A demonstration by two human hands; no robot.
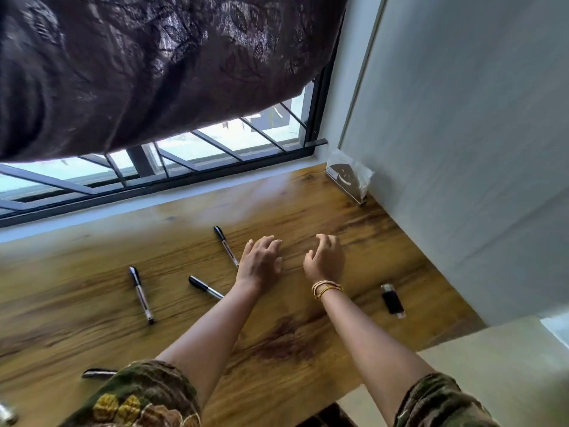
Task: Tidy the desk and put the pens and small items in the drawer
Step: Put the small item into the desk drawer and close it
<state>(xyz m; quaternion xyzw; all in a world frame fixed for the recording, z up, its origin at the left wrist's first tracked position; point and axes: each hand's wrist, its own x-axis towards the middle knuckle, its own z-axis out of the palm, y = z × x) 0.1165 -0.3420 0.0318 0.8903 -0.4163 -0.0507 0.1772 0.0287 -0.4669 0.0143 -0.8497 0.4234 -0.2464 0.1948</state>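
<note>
Fingers (271,245) of your left hand (260,263) lie spread and loosely bent over the desk (308,334), holding nothing; your right hand (324,260) hovers beside it, fingers curled like a claw, also empty. Nearest you, a dark object (98,373) peeks out by your left sleeve (138,396). Farther out, one pen (205,287) lies just left of your left wrist. The next pen (226,246) runs away from you, its lower end beside your left hand, so that hand is nearer. Another pen (141,294) lies farther left. The USB stick (392,300) sits right of your right wrist. No drawer shows.
</note>
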